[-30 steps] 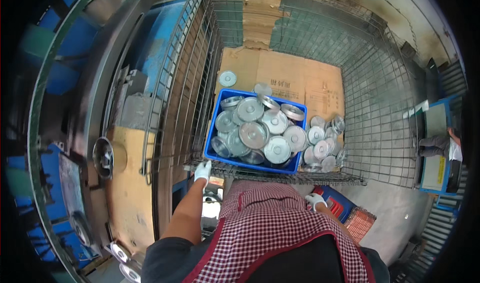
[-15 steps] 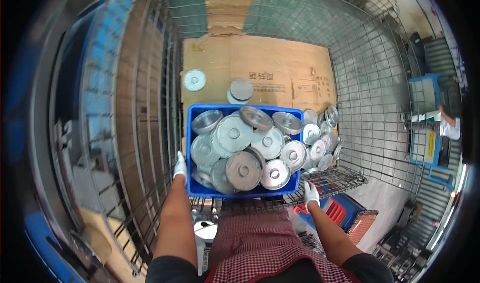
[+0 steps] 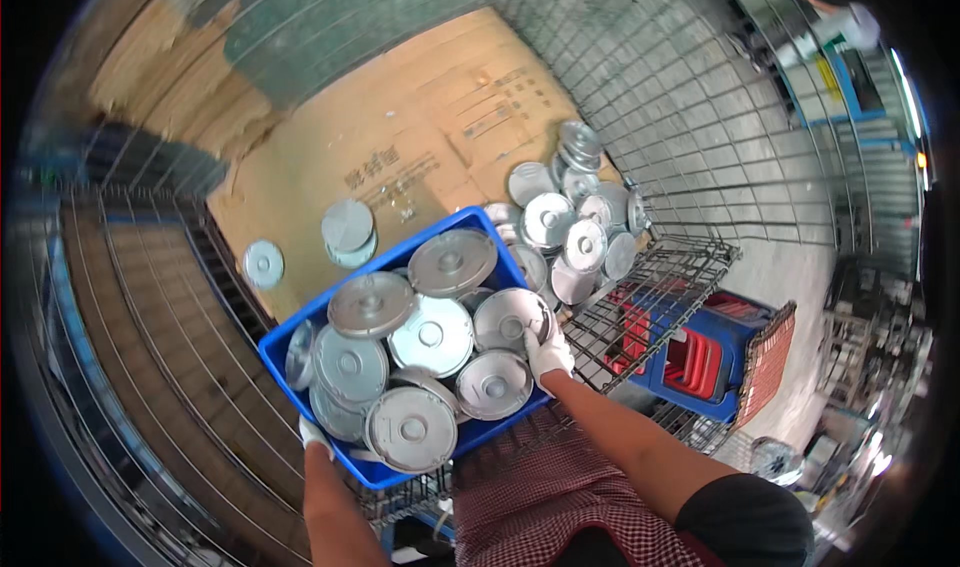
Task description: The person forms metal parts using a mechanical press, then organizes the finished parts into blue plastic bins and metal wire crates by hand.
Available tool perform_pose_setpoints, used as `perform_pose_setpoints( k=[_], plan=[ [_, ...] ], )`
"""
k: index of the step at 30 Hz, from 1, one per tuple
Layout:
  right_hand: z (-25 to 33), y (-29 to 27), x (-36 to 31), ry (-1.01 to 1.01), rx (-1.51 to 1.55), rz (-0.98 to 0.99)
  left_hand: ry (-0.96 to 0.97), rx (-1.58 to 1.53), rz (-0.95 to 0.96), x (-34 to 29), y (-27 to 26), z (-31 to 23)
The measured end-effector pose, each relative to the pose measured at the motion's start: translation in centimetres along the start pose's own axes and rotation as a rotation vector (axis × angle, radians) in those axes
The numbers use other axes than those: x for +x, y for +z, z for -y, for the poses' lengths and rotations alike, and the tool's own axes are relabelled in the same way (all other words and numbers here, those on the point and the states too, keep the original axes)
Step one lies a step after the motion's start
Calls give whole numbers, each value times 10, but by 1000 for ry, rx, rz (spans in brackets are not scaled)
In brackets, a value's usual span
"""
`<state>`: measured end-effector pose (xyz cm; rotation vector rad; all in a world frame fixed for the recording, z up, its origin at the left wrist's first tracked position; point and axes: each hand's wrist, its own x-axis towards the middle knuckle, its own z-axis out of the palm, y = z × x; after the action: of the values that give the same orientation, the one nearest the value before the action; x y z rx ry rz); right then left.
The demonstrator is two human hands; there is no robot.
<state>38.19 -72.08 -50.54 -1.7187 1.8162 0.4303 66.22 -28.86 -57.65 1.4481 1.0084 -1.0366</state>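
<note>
A blue plastic bin sits tilted in the view, filled with round silver metal covers that have a raised ring in the middle. My left hand, in a white glove, holds the bin's outer left side near the front corner; its fingers are partly hidden. At the bin's right side my gloved right hand closes on the edge of one metal cover, with a finger lying over its face. Whether that hand also touches the bin's rim is hard to see.
Wire mesh walls surround a cardboard-lined floor. Loose covers pile up right of the bin; a stacked pair and a single cover lie left. A folded-down mesh flap and blue-and-red stools stand right.
The view has turned, so the bin appears slanted. My right hand has moved from beside the bin's right side onto a cover in it. My left hand stays at the left side.
</note>
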Motion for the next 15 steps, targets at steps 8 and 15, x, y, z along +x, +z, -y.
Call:
perform_pose_setpoints(
  k=[8, 15],
  plan=[
    [-39, -65, 66, 42, 187, 230, 125, 92, -87, -106, 77, -3],
    [-78, -203, -10, -384, 236, -331, 83, 235, -170, -308, 255, -5]
  ],
)
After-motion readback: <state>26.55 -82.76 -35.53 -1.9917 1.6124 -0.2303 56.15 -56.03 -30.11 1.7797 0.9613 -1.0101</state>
